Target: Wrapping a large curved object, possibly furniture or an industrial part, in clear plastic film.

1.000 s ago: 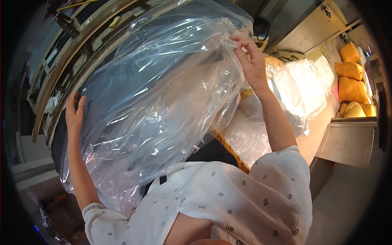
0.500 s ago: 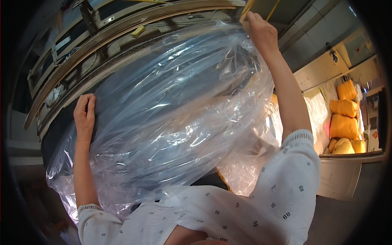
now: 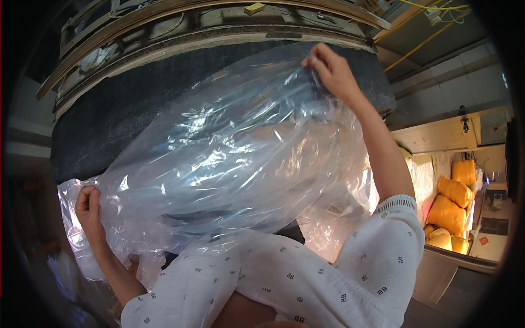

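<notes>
A large clear plastic sheet (image 3: 219, 158), wrinkled and shiny, stretches slantwise between my two hands. It hangs down to the front of my white patterned shirt. My left hand (image 3: 89, 210) is closed on its edge at the near left, fingers curled in a pinch. Farther off on the right, my right hand (image 3: 333, 71) pinches the sheet's far corner area, thumb and fingers together. Under and behind the plastic lies a dark, dusty padded surface (image 3: 147, 87), showing along the far side. What is beneath the middle of the sheet is only dimly visible.
A wooden frame with a long rail (image 3: 229, 30) runs along the far side, with a small yellow block (image 3: 254, 8) on it. Yellow-orange bundles (image 3: 448, 213) are stacked at the right beside a wooden panel (image 3: 437, 135). More crumpled plastic (image 3: 328, 229) hangs near my right side.
Both hands have come nearer to me, drawing the sheet back so more of the dark surface shows behind it. The view has also shifted.
</notes>
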Demonstrator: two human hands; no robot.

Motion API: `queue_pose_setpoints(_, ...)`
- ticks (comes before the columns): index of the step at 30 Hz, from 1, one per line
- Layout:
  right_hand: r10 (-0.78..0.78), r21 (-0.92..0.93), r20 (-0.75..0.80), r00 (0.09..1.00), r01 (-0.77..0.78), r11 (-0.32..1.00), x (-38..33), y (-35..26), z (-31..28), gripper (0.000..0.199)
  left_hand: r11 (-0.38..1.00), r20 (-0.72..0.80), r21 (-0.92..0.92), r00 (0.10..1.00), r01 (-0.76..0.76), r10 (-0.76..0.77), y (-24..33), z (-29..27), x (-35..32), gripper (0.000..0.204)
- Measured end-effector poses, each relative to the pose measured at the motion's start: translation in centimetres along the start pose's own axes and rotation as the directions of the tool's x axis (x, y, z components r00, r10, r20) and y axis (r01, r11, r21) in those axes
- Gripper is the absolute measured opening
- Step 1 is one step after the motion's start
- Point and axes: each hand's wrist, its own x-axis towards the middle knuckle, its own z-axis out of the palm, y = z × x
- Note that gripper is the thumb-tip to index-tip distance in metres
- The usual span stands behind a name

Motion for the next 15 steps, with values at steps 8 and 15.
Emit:
queue_pose_setpoints(8,-0.107,-0.312,0.009,0.994,0.104,0.944,2.0,-2.8,5.6,0.021,0.977,-0.357,0.165,0.916,-0.132,0.184,-1.0,-4.0,-2.2,0.002)
queue_pose_setpoints(15,0.204,-0.151,0.177,0.963,-0.178,0.972,3.0,-5.6,6.3,0.022,0.929,-0.303,0.316,0.908,-0.192,0.291,-1.5,-6.9,-10.8,0.005)
